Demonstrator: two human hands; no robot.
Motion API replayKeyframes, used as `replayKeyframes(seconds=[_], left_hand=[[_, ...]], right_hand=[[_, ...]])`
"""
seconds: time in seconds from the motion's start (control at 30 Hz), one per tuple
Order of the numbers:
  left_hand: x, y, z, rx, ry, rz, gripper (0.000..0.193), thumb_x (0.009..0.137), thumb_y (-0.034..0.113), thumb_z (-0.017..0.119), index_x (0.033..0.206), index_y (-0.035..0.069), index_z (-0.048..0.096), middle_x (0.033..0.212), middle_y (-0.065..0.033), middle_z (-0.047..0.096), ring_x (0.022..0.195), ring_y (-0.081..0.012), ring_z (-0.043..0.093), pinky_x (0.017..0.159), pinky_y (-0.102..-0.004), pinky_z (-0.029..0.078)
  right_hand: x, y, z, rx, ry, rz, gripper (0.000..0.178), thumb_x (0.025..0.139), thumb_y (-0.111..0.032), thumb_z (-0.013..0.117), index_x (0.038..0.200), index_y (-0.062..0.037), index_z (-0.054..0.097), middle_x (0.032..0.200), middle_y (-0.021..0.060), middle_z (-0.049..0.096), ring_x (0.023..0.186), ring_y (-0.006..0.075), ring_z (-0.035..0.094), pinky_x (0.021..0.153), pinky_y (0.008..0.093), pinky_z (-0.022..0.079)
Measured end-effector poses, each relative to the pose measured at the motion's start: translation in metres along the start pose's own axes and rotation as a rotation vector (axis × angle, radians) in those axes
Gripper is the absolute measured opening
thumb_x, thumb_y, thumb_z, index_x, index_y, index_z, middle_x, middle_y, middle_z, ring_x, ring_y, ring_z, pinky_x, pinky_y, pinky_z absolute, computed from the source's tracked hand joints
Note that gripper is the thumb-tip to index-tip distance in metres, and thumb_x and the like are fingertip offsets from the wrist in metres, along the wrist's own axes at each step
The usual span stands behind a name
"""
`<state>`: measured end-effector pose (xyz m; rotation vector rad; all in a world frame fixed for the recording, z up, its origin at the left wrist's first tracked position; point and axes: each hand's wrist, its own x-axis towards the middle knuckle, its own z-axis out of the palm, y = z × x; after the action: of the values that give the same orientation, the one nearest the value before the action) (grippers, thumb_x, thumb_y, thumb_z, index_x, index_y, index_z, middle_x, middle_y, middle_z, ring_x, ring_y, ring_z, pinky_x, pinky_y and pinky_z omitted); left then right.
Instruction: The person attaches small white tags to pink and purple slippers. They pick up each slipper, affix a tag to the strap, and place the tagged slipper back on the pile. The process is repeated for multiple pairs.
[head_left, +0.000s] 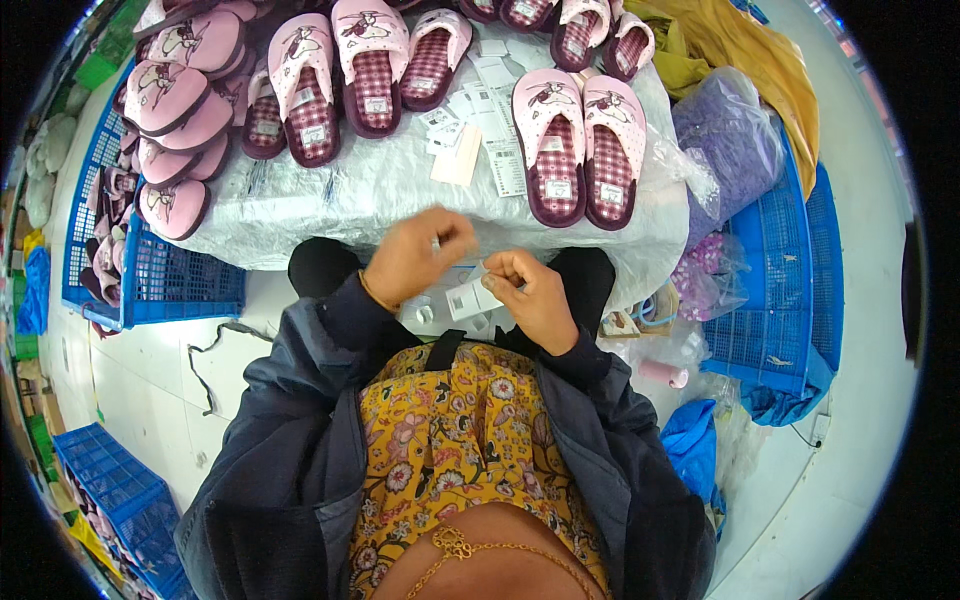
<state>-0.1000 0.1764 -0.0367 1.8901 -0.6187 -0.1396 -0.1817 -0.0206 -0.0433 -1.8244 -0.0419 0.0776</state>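
My right hand (525, 288)'s got a white tag (466, 300) pinched between thumb and fingertips, the tag poking out toward that hand's 9 o'clock. Left hand (415, 257) is half curled up at the tag's 10 o'clock, honestly can't tell if it's holding anything; pink slippers (563, 150) sit on the plastic-covered table (300, 212) at 1 o'clock, loose labels (508, 165) at 12.
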Motion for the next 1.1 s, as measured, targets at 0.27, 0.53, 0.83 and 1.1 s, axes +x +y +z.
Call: replayKeyframes(seconds=[0.27,0.53,0.83,1.1], left_hand=[[0.103,-0.040,-0.053,0.731,0.286,0.160,0.031,0.088,0.023,0.066,0.114,0.007,0.067,0.086,-0.0118,0.063,0.075,-0.0275,0.065,0.064,-0.0384,0.050],[0.139,-0.090,-0.045,1.158,0.069,0.277,0.021,0.088,0.027,0.058,0.082,0.010,0.070,0.081,-0.0114,0.067,0.072,-0.0306,0.069,0.059,-0.0438,0.055],[0.140,-0.096,-0.044,1.244,0.046,0.435,0.017,0.086,0.023,0.058,0.078,0.012,0.068,0.077,-0.0082,0.067,0.071,-0.0269,0.069,0.056,-0.0402,0.056],[0.127,-0.034,-0.053,0.963,0.014,0.142,0.022,0.089,0.028,0.059,0.094,0.009,0.068,0.092,-0.0109,0.065,0.081,-0.0332,0.065,0.069,-0.0441,0.052]], right_hand=[[0.004,0.006,0.000,-0.008,-0.037,0.013,0.015,0.093,-0.008,0.068,0.105,0.0006,0.064,0.090,0.0037,0.068,0.079,0.0066,0.059,0.071,0.0232,0.049],[0.006,0.013,-0.005,0.002,0.052,0.021,0.017,0.090,-0.012,0.069,0.100,0.0005,0.065,0.084,0.0065,0.068,0.074,0.0086,0.060,0.069,0.0257,0.050],[0.005,0.007,-0.012,0.149,0.120,0.066,0.016,0.091,-0.009,0.068,0.102,0.0014,0.065,0.085,0.0011,0.067,0.076,0.0052,0.057,0.070,0.0229,0.048],[0.005,0.025,-0.008,0.220,0.122,0.069,0.016,0.090,-0.009,0.070,0.103,0.0005,0.065,0.087,0.0017,0.067,0.076,0.0054,0.057,0.070,0.0226,0.048]])
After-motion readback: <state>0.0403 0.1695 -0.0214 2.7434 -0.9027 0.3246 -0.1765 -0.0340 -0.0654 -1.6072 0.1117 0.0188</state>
